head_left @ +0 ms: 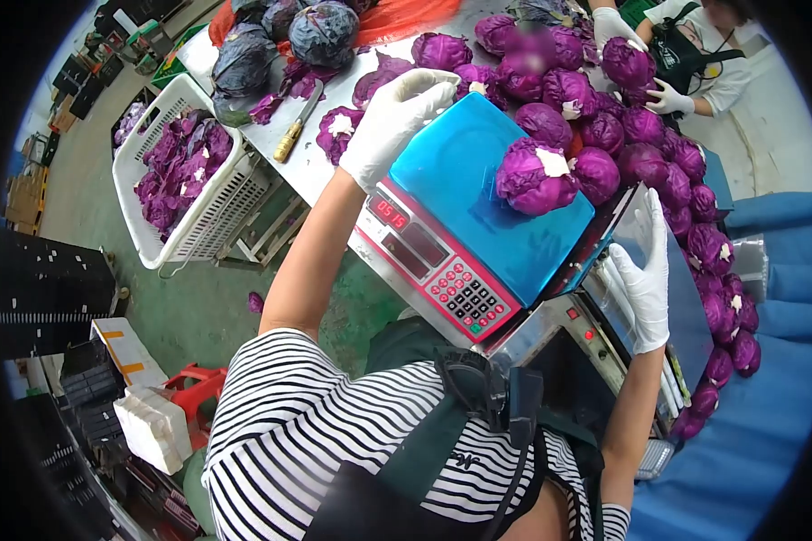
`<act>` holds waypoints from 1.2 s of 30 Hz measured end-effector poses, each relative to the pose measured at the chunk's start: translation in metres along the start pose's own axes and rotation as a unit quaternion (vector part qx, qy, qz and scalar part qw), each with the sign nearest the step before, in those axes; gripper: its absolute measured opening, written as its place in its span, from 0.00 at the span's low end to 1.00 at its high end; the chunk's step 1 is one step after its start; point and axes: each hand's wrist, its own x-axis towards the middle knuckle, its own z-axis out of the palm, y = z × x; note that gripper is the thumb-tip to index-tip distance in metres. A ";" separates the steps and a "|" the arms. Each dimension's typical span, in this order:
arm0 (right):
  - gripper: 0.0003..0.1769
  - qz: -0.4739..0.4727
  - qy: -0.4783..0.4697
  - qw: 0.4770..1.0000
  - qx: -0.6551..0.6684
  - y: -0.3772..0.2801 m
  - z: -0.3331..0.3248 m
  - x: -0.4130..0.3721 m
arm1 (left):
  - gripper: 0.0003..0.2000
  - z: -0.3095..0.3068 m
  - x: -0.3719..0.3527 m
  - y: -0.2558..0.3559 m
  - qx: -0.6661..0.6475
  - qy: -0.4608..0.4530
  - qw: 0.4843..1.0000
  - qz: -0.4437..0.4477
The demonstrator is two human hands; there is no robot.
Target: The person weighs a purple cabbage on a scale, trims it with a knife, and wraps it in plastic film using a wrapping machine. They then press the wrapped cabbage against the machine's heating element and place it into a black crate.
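This looks like a produce-packing workshop: a digital scale (478,216) stands near a heap of red cabbages (643,165) on the counter (309,173). At left, a white plastic crate (206,219) holds loose cabbage leaves (182,169) above a green floor (180,302).

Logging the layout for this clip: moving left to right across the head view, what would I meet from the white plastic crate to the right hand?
White perforated plastic crate, wooden-handled metal knife, white-gloved left hand, round purple cabbage on the flat blue scale pan, white-gloved right hand.
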 end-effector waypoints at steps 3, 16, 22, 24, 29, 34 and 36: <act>0.47 -0.014 0.004 1.000 -0.019 -0.002 -0.002 0.001 | 0.19 0.003 0.005 -0.002 0.002 -0.010 1.000 -0.002; 0.55 0.004 -0.150 0.981 -0.125 0.010 0.052 0.052 | 0.36 0.039 0.012 -0.053 0.203 -0.187 0.956 -0.096; 0.49 0.003 -0.063 0.982 -0.180 0.011 0.064 0.044 | 0.39 0.089 -0.002 -0.041 0.135 -0.201 0.969 -0.050; 0.50 -0.023 -0.013 0.977 -0.211 0.006 0.045 0.031 | 0.39 0.111 -0.006 -0.040 0.106 -0.193 0.976 0.002; 0.50 -0.008 0.114 0.967 -0.228 0.019 -0.039 -0.017 | 0.38 0.208 0.002 -0.029 0.017 -0.279 0.958 0.059; 0.47 0.103 0.172 0.974 -0.102 0.065 -0.124 -0.069 | 0.42 0.330 0.009 -0.046 0.059 -0.383 0.922 0.013; 0.46 0.157 0.176 0.970 -0.058 0.077 -0.151 -0.088 | 0.43 0.368 0.004 -0.049 0.086 -0.409 0.908 -0.021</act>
